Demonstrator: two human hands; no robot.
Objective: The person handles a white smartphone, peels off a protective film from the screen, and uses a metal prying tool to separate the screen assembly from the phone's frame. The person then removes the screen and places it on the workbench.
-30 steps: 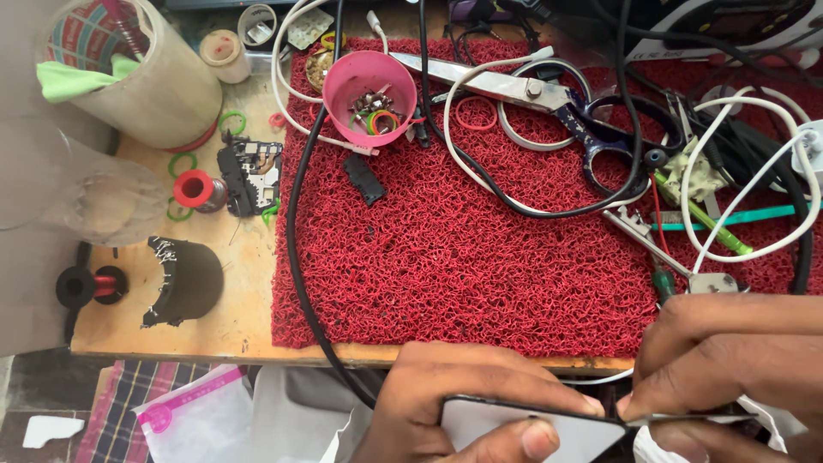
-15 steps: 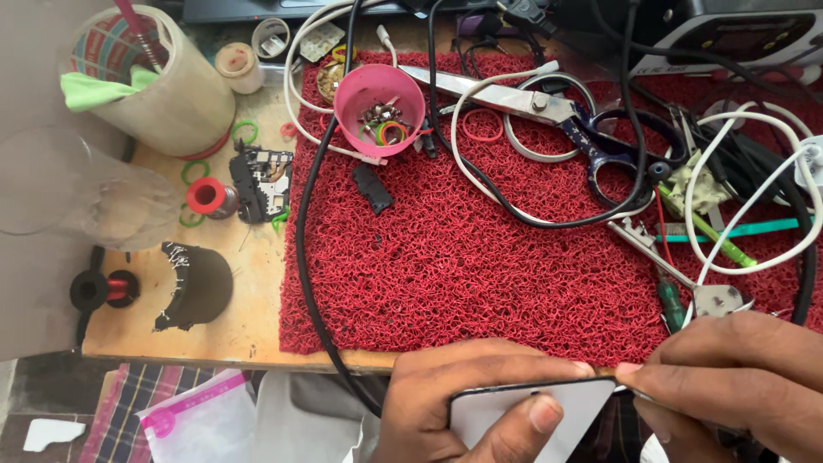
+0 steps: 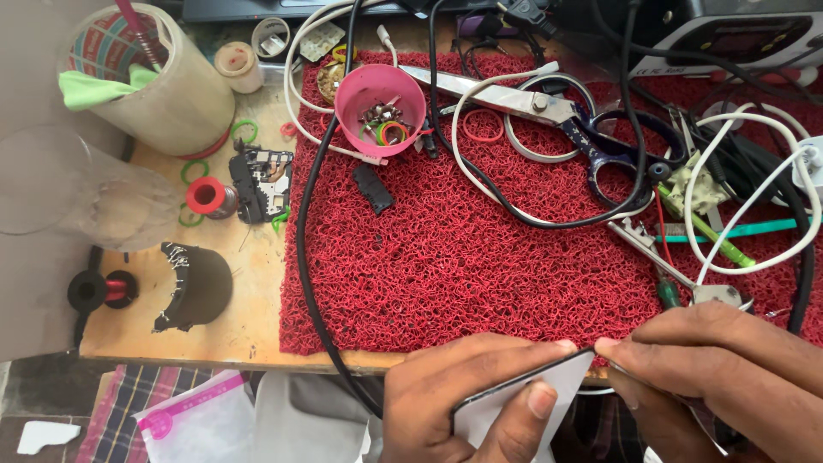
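Since the earlier frames the flat panel [image 3: 523, 396] has tilted up so its pale face shows toward the camera, and the right hand [image 3: 720, 369] has come in until its fingertips meet the panel's upper corner. The panel sits at the near edge of the surface [image 3: 231, 330], held off it, just below the red mat [image 3: 480, 249]. Left hand [image 3: 467, 399]: grip clenched on the panel, thumb pressed on the pale face, fingers curled over the dark top edge. Right hand: fingertips pinched together at the corner, touching the edge; whether a thin tool lies between them I cannot tell. Judgement on handling: the panel looks thin, stiff and light, smooth-faced, so likely slippery and, if it is glass-backed, prone to crack under bending or a drop. Best hold is along the long edges with support behind the face, not by one corner; the pinch at the corner should stay light. On the mat, well apart from the hands: a pink cup [image 3: 380, 96] of small parts, large scissors [image 3: 549, 111], looped white cable [image 3: 746, 197] and black cable [image 3: 309, 249]. To the left, a tape roll [image 3: 163, 81] and a dark cap-shaped piece [image 3: 195, 287]
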